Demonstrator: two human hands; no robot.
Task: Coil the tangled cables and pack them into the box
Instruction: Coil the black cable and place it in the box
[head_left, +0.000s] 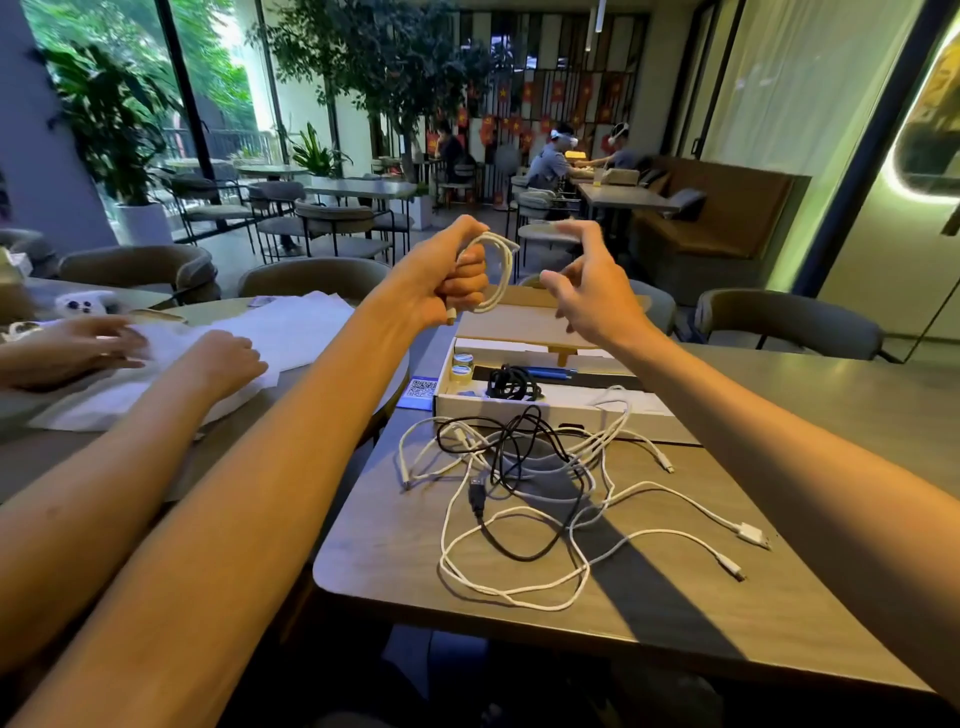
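My left hand (451, 280) is raised above the table and grips a coiled white cable (503, 270) in a fist. My right hand (587, 280) hovers just right of the coil with its fingers spread, holding nothing. Below them stands the open cardboard box (550, 413), white inside, with a coiled black cable (511, 383) in it. In front of the box lies a tangle of white cables (519, 525) and one black USB cable (506, 467) spread over the wooden table (675, 597).
Two tape rolls (461, 366) and a blue pen (550, 371) lie in the box. A QR card (422, 388) sits left of it. Another person's hands (156, 353) work on white paper (291, 332) at the left table. Chairs ring the far side.
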